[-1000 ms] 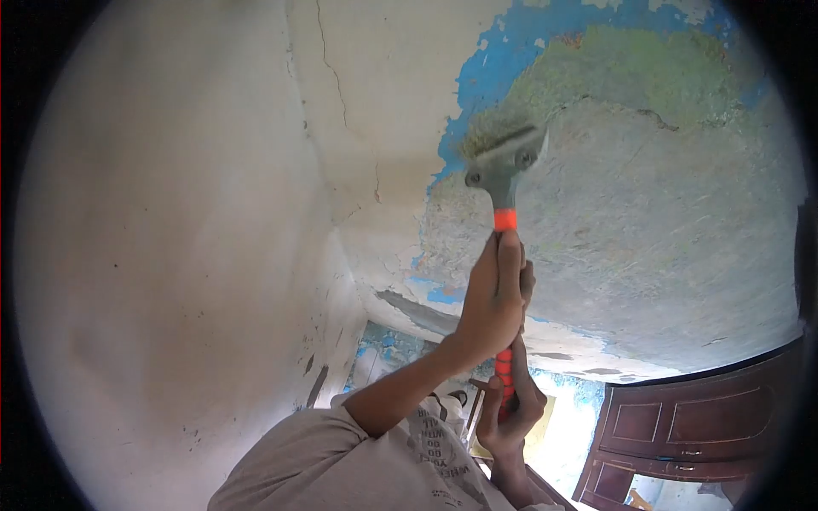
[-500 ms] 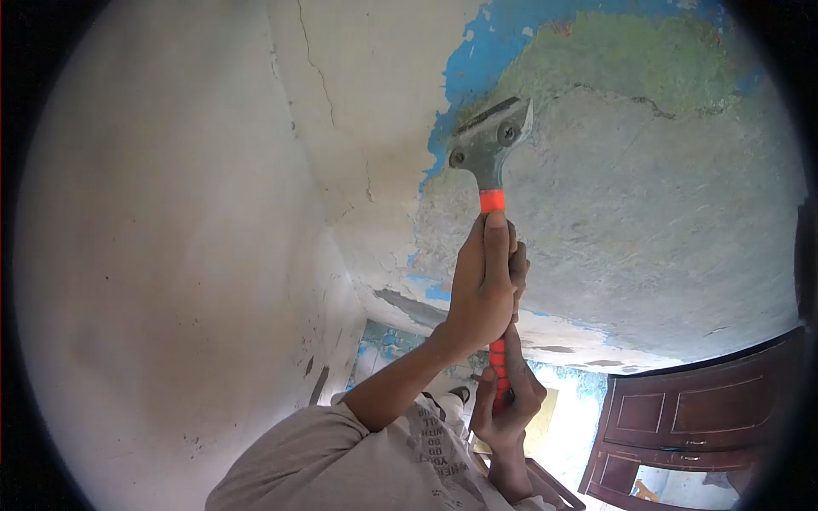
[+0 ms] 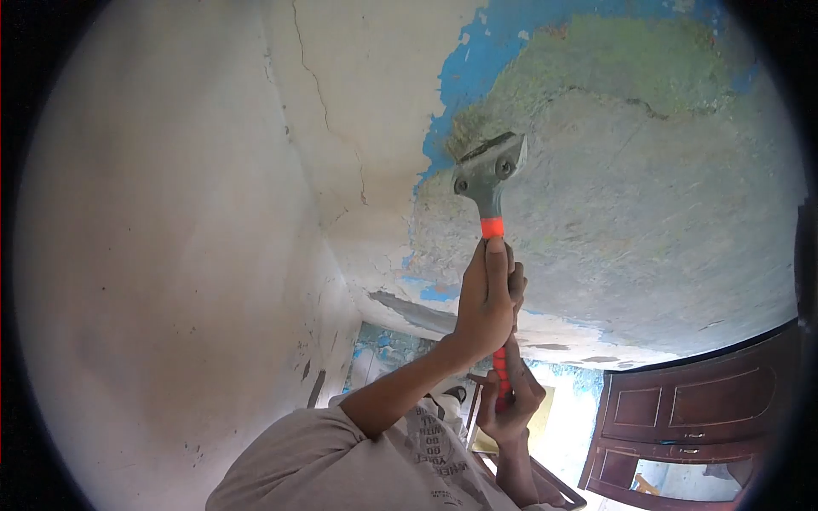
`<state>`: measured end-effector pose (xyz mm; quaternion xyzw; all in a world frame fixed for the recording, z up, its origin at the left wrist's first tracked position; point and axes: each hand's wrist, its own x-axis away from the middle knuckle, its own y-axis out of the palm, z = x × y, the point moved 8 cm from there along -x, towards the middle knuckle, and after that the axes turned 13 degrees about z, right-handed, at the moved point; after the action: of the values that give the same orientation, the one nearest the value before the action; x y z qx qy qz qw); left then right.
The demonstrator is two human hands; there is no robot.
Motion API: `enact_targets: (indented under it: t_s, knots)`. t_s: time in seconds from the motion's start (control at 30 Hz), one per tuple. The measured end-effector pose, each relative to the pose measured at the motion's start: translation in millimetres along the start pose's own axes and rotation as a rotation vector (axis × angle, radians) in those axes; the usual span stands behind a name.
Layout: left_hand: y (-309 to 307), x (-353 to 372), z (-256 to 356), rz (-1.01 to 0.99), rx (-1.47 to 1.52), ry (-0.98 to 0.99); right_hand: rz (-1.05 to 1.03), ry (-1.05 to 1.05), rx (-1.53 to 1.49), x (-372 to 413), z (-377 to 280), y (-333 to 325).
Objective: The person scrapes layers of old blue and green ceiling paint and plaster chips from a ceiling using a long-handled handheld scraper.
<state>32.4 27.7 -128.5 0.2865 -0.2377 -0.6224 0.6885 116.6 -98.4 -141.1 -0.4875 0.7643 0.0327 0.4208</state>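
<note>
A long-handled scraper [image 3: 489,186] with a grey metal head and a red-orange handle points up at the peeling ceiling [image 3: 613,196]. Its blade edge lies at or very near the bare grey-green patch, beside a strip of blue paint [image 3: 477,60]. My left hand [image 3: 486,298] is closed round the upper handle, thumb laid along it. Lower down, my right hand [image 3: 513,400] grips the handle's end, with a finger stretched up along the shaft. The part of the handle inside each hand is hidden.
On the left rises a stained, pale wall [image 3: 170,238], and cracks run through the cream paint near it. A dark brown wooden cabinet [image 3: 707,409] stands at the lower right. Bright light comes from behind my right arm.
The scraper head has slid down the view, back toward me and away from the patch's far side. Both hands have shifted down, the left more, keeping their grip.
</note>
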Motion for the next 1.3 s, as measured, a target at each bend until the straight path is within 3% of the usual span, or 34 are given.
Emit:
enact_targets:
  t_s: [0.3, 0.47, 0.6, 0.87, 0.97, 1.13, 1.27, 1.3]
  knots:
    - [1, 1, -4, 0.011, 0.011, -0.014, -0.005, -0.021, 0.035, 3, 5, -1]
    - [-1, -1, -4, 0.021, -0.012, 0.01, -0.118, 0.105, 0.027, 4, 11, 0]
    - [0, -1, -7, 0.044, -0.015, 0.011, -0.015, -0.002, 0.049, -2, 7, -4]
    - [5, -8, 4, 0.066, 0.096, 0.066, -0.02, -0.035, 0.036, -17, 8, -4]
    - [10, -13, 28, 0.071, 0.038, 0.115, -0.051, 0.051, 0.004, -28, 3, -1]
    - [-6, -6, -9, 0.023, -0.141, 0.076, -0.031, 0.028, -0.101, 3, 26, 7]
    - [-34, 3, -33, 0.022, -0.377, 0.035, -0.234, 0.476, -0.138, 51, 71, 25]
    - [-41, 5, -39, 0.014, -0.424, 0.026, -0.254, 0.48, -0.144, 60, 76, 30]
